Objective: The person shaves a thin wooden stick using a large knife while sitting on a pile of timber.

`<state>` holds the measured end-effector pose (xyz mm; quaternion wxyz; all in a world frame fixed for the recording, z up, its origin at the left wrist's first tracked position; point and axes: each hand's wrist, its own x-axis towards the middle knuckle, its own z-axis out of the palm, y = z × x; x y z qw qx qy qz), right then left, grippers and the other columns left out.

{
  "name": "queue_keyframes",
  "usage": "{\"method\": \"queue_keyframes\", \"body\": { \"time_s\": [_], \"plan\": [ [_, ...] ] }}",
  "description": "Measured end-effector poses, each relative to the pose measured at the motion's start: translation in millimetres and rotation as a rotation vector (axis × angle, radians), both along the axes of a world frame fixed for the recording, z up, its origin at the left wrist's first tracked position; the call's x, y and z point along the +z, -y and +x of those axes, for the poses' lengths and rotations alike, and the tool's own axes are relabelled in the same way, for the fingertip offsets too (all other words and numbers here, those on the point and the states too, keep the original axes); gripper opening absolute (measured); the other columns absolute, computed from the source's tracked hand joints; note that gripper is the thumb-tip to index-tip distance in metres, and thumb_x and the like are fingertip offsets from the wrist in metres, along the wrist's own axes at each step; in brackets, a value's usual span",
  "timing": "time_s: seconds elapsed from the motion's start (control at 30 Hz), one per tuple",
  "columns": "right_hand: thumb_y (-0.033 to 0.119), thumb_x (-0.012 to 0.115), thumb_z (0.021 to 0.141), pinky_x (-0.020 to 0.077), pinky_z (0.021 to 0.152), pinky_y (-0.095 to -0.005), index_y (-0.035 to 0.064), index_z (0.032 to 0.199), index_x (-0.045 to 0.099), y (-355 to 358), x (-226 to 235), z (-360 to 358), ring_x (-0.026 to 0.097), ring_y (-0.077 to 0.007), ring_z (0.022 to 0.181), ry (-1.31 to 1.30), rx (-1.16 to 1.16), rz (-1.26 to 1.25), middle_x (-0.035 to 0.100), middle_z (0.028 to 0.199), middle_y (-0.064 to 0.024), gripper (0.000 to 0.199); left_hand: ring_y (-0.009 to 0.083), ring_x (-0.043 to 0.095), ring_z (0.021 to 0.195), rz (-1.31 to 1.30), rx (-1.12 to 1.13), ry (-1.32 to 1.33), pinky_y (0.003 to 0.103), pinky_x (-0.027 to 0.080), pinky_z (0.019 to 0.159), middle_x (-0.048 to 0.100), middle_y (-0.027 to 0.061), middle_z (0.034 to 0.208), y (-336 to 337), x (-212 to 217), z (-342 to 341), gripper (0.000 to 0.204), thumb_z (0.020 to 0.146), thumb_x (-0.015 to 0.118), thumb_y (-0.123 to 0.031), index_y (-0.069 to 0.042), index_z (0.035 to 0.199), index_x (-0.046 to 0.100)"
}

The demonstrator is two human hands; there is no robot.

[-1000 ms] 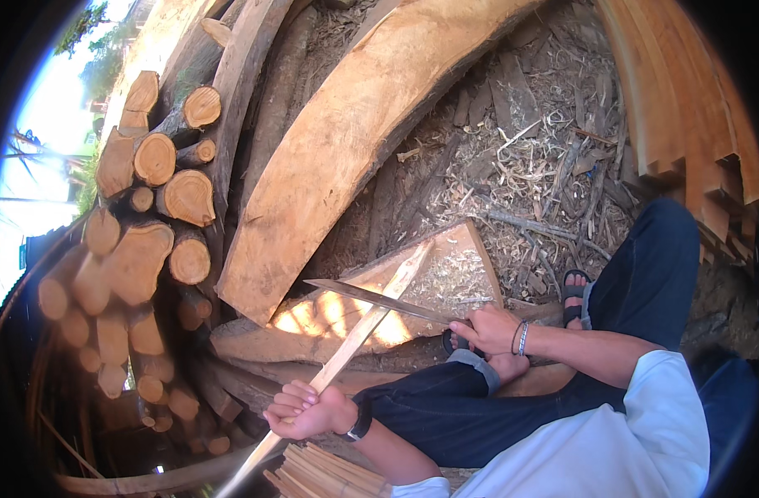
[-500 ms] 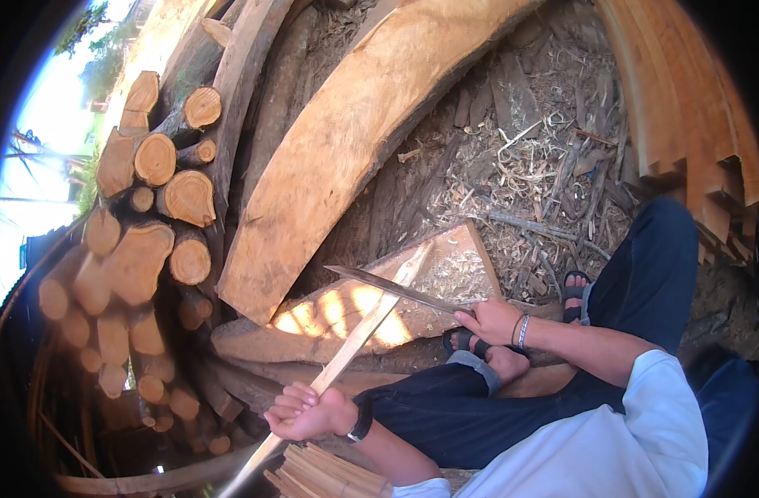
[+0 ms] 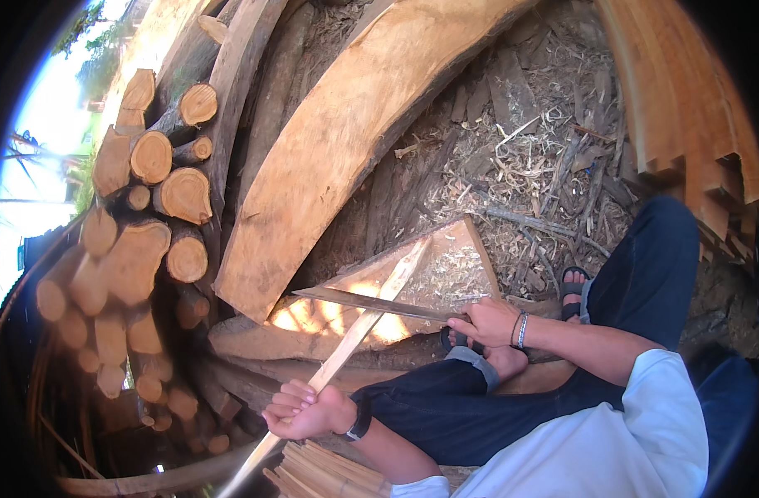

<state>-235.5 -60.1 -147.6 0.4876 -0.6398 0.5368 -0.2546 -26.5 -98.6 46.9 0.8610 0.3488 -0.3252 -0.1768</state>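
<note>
A long pale wooden stick (image 3: 346,344) slants from the lower left up to a slab of wood (image 3: 456,264), where its far end rests. My left hand (image 3: 309,410) is closed round the stick's lower part. In my right hand (image 3: 489,322) is a long-bladed knife (image 3: 379,305), its handle hidden by my fingers. The blade lies across the stick, its tip pointing left over the slab. Shavings and patches of sunlight show on the slab's top.
Cut logs (image 3: 186,197) are piled at the left. A big curved plank (image 3: 338,124) lies beyond the slab, and stacked boards (image 3: 670,91) stand at the far right. Shavings (image 3: 512,166) litter the ground. A bundle of thin sticks (image 3: 325,471) lies by my left forearm.
The knife has moved down along the stick toward me and a little left, its blade now more level. My left hand keeps its grip in nearly the same place.
</note>
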Motion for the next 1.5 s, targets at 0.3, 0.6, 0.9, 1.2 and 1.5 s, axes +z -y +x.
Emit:
{"method": "queue_keyframes", "body": {
  "time_s": [0.3,0.6,0.9,1.2,1.5],
  "plan": [
    [0.051,0.037,0.097,0.0528,0.073,-0.0457,0.0009,0.065,0.068,0,-6,4,0.065,-0.0377,0.065,0.033,-0.027,0.025,0.063,0.059,-0.0185,0.067,0.0104,0.018,0.035,-0.013,-0.008,0.01,0.023,0.017,0.036,0.017,-0.0028,0.043,-1,1,-4,0.046,0.096,0.035,-0.028,-0.018,0.052,0.023],
    [0.049,0.038,0.097,0.0533,0.071,-0.0453,-0.0001,0.065,0.068,-1,-8,5,0.065,-0.0402,0.066,0.069,-0.051,0.035,0.063,0.06,-0.0214,0.067,0.0104,0.018,0.035,-0.006,-0.02,0.011,0.023,0.018,0.036,0.018,-0.0029,0.043,-2,1,-5,0.046,0.095,0.035,-0.027,-0.019,0.052,0.022],
    [0.048,0.038,0.098,0.053,0.073,-0.0457,-0.0029,0.067,0.067,2,-3,3,0.065,-0.0409,0.067,0.067,-0.03,0.059,0.063,0.061,-0.0233,0.067,0.0106,0.018,0.035,0.001,-0.009,0.015,0.023,0.018,0.036,0.018,-0.0024,0.043,-3,3,-8,0.046,0.095,0.036,-0.027,-0.018,0.052,0.022],
    [0.05,0.039,0.097,0.0526,0.072,-0.0473,-0.0043,0.066,0.065,4,-7,-4,0.064,-0.0431,0.067,0.039,-0.048,0.083,0.062,0.062,-0.0251,0.069,0.0108,0.017,0.036,-0.01,0.017,-0.002,0.023,0.017,0.037,0.018,-0.0024,0.043,-4,4,-13,0.046,0.095,0.037,-0.027,-0.018,0.052,0.022],
    [0.052,0.04,0.096,0.0533,0.069,-0.046,0.0006,0.064,0.067,1,-10,0,0.065,-0.0391,0.064,-0.034,-0.089,0.075,0.062,0.059,-0.0217,0.066,0.0104,0.017,0.036,0.002,0.009,0.021,0.023,0.017,0.037,0.017,-0.0024,0.044,-3,3,-7,0.045,0.095,0.035,-0.027,-0.018,0.053,0.023]
  ]
}}
